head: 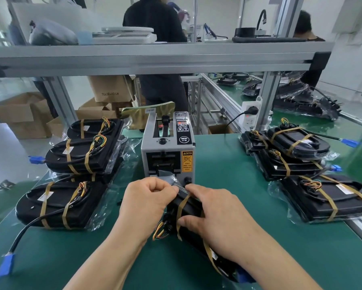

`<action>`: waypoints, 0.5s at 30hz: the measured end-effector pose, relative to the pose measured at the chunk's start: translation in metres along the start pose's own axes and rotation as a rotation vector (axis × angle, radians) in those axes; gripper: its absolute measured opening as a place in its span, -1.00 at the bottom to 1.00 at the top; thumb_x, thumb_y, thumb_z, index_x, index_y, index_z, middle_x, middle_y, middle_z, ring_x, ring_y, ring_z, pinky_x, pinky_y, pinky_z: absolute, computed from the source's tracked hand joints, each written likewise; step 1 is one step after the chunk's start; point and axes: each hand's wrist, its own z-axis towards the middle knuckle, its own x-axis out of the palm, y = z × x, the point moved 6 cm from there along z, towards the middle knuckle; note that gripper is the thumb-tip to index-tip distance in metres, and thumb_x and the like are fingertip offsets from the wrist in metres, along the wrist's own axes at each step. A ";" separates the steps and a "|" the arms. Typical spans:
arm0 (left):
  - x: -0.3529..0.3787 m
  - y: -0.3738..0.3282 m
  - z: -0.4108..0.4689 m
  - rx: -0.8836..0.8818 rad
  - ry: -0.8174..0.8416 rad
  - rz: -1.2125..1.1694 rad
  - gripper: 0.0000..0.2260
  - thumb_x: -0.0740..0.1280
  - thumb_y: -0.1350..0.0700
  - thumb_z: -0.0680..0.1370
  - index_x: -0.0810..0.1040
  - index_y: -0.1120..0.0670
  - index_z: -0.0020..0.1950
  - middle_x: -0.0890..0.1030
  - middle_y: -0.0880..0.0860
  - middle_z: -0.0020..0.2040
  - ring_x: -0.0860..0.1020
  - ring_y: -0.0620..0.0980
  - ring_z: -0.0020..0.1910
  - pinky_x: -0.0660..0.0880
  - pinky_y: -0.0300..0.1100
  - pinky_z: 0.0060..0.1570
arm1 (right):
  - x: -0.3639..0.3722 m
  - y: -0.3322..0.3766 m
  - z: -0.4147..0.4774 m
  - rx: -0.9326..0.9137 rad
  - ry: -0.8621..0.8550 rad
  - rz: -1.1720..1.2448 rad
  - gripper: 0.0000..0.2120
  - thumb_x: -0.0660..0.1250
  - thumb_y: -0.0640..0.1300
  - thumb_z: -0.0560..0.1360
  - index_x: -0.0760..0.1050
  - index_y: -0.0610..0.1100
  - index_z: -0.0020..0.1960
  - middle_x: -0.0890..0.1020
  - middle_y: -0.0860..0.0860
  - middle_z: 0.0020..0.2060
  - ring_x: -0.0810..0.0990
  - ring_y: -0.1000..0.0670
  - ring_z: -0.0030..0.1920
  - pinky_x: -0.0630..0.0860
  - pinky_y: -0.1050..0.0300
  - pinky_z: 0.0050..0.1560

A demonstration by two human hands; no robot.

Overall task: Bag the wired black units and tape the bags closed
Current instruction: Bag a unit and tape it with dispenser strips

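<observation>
Right at the bottom edge: two bare forearms reaching in over a green desk (228, 164). Gripping a black unit (192, 207) with the right hand (215, 214), thumb pressed against its near side, fingers draped over the top, index tip up at the far end. Pinching the clear bag (172, 180) at that same far end with the left hand (148, 197), fingers curled in tight on the film. Keeps the unit wedged between both hands and mostly under the right one, slanted from centre toward the lower right. Tan straps round it, coloured wires (160, 231) poking out on the left side just beside the left wrist, a blue plug (241, 277) at the near end.

Directly behind the hands, just about touching the bag's upper edge: a grey tape dispenser (167, 151) with a yellow caution sticker.

Off to the left, a pile of bagged units (81, 155), plus one more in front with a loose cable ending in a blue connector (6, 264). Off to the right, another bagged pile (291, 147), well apart from the hands.
</observation>
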 end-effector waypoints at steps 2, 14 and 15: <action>0.000 0.000 0.000 0.004 -0.006 0.009 -0.87 0.51 0.07 0.41 0.65 -0.08 -0.32 0.61 -0.09 -0.43 0.47 -0.26 -0.48 0.41 -0.23 -0.32 | 0.000 0.000 0.000 -0.001 -0.002 0.002 -0.64 0.42 0.16 0.43 0.43 0.04 0.11 0.63 0.08 -0.07 0.58 -0.05 -0.04 0.54 0.00 0.03; 0.003 0.009 -0.001 -0.086 0.011 0.037 -0.69 0.45 -0.14 0.20 0.56 -0.07 -0.14 0.56 -0.09 -0.35 0.49 -0.12 -0.40 0.45 -0.12 -0.26 | 0.001 0.002 -0.002 -0.003 0.003 -0.001 -0.68 0.42 0.16 0.42 0.39 0.04 0.02 0.61 0.09 -0.09 0.56 -0.05 -0.05 0.53 0.01 0.00; 0.005 0.011 -0.001 -0.108 0.018 0.007 -0.67 0.50 -0.14 0.20 0.58 -0.05 -0.13 0.61 -0.04 -0.29 0.55 -0.10 -0.35 0.48 -0.15 -0.25 | 0.001 0.002 -0.002 -0.004 0.007 0.006 -0.69 0.42 0.15 0.42 0.38 0.04 0.00 0.61 0.09 -0.10 0.56 -0.05 -0.06 0.53 0.00 -0.01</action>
